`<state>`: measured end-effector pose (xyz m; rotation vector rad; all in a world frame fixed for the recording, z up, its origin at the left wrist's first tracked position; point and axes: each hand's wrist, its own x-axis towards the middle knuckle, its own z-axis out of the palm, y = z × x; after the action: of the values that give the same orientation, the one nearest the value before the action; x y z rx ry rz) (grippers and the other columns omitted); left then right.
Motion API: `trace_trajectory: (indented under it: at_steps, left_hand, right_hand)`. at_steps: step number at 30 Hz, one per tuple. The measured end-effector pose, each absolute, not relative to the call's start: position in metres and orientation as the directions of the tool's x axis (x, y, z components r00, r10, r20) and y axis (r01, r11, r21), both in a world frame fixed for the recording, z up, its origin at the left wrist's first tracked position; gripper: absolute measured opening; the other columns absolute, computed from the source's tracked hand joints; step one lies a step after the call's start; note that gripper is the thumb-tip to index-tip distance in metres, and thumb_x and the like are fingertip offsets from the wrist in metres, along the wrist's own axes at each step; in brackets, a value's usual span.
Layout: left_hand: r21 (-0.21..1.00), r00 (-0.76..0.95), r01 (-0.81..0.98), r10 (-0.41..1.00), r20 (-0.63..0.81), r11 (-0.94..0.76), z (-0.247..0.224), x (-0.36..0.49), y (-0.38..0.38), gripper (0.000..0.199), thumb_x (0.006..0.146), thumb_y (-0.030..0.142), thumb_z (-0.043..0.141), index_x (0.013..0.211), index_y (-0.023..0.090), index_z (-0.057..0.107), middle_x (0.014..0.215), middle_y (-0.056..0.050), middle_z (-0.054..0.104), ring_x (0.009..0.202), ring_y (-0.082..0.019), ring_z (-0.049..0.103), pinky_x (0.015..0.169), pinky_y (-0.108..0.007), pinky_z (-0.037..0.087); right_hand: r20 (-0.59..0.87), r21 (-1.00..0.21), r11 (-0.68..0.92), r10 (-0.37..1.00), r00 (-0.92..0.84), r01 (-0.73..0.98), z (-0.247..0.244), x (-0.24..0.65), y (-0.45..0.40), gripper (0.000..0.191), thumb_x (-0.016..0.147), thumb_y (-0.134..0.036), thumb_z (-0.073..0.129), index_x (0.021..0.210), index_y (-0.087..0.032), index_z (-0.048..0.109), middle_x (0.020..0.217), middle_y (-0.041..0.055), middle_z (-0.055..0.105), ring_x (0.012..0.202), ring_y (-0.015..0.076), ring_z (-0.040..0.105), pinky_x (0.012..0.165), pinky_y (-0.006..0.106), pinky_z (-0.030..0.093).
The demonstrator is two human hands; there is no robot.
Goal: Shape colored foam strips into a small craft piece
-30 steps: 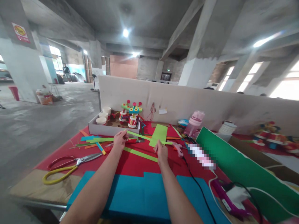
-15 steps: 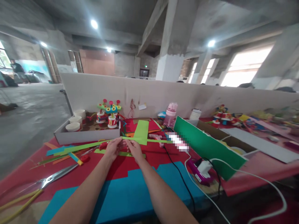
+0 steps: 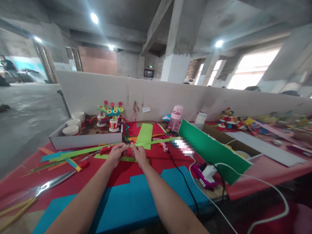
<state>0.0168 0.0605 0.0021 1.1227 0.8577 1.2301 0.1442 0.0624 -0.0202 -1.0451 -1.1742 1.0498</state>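
A long, narrow green paper strip [image 3: 90, 149] stretches across the middle of the table. My left hand [image 3: 117, 154] pinches it from the left, and my right hand [image 3: 138, 153] pinches it close beside, fingertips nearly touching. Behind my right hand lies a wider green paper piece [image 3: 145, 131]. Another green strip [image 3: 129, 159] rests on the red table cover beneath my hands. Blue and orange strips [image 3: 73, 163] are scattered left of my left hand. A pink glue gun [image 3: 163, 145] lies to the right of my right hand.
Large scissors [image 3: 46, 186] lie at the left front, blue sheets [image 3: 126, 204] along the near edge. A tray [image 3: 85, 142] holds paper cups and figures at the back left. Right are a green board [image 3: 212, 149], a purple power strip [image 3: 203, 177], cables and a pink bottle [image 3: 175, 117].
The view has shifted slightly. The strip's right part now slopes up to the right, and my right fingers have turned a little, still pinching it.
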Motion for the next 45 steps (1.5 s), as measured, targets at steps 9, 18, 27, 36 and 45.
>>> trace_trajectory:
  at_steps: [9, 18, 27, 36, 45]
  left_hand:
    - [0.947, 0.072, -0.310, 0.991, 0.111, -0.084, 0.008, -0.027, 0.077, 0.028, 0.059, 0.023, 0.071, 0.045, 0.017, 0.048, 0.040, 0.004, 0.040, 0.039, -0.007, 0.036, 0.042, -0.023, 0.032]
    - [0.939, 0.010, -0.323, 0.992, 0.125, -0.115, 0.012, -0.048, 0.081, 0.030, 0.059, 0.020, 0.069, 0.041, 0.018, 0.045, 0.037, 0.005, 0.035, 0.037, -0.007, 0.035, 0.040, -0.023, 0.030]
    - [0.872, -0.059, -0.447, 0.980, 0.191, -0.197, 0.019, -0.055, 0.079, 0.025, 0.060, 0.021, 0.068, 0.047, 0.017, 0.048, 0.039, 0.005, 0.040, 0.040, -0.008, 0.039, 0.044, -0.023, 0.038]
    - [0.919, 0.182, -0.392, 0.982, 0.039, 0.036, 0.008, -0.015, 0.070, 0.028, 0.061, 0.035, 0.080, 0.067, 0.011, 0.066, 0.057, -0.003, 0.061, 0.047, -0.008, 0.051, 0.046, -0.020, 0.041]
    - [0.956, 0.251, -0.292, 0.967, 0.052, 0.024, 0.004, -0.018, 0.072, 0.027, 0.064, 0.033, 0.079, 0.060, 0.014, 0.061, 0.054, -0.001, 0.057, 0.046, -0.008, 0.049, 0.046, -0.019, 0.037]
  right_hand:
    - [0.226, -0.941, 0.283, 0.933, 0.279, -0.184, -0.011, 0.180, 0.072, 0.051, 0.077, -0.061, 0.055, 0.049, -0.022, 0.039, 0.038, -0.0070, 0.034, 0.035, 0.0087, 0.035, 0.040, 0.023, 0.032]
    - [0.234, -0.891, 0.387, 0.839, 0.491, -0.236, -0.002, 0.214, 0.078, 0.048, 0.079, -0.056, 0.054, 0.050, -0.024, 0.034, 0.040, -0.0075, 0.032, 0.036, 0.0082, 0.031, 0.040, 0.024, 0.032]
    - [0.231, -0.874, 0.435, 0.763, 0.604, -0.215, 0.001, 0.221, 0.077, 0.053, 0.086, -0.065, 0.035, 0.053, -0.023, 0.036, 0.042, -0.0056, 0.035, 0.040, 0.0099, 0.037, 0.045, 0.023, 0.037]
    - [0.062, -0.987, 0.013, 0.951, -0.303, -0.162, -0.010, 0.151, 0.052, 0.054, 0.074, -0.070, 0.055, 0.066, -0.017, 0.061, 0.048, -0.0048, 0.049, 0.035, 0.0058, 0.038, 0.036, 0.019, 0.025]
    - [0.140, -0.933, 0.075, 0.977, -0.163, -0.351, -0.007, 0.168, 0.061, 0.047, 0.070, -0.059, 0.067, 0.054, -0.019, 0.047, 0.042, -0.0093, 0.035, 0.035, 0.0052, 0.031, 0.037, 0.020, 0.026]
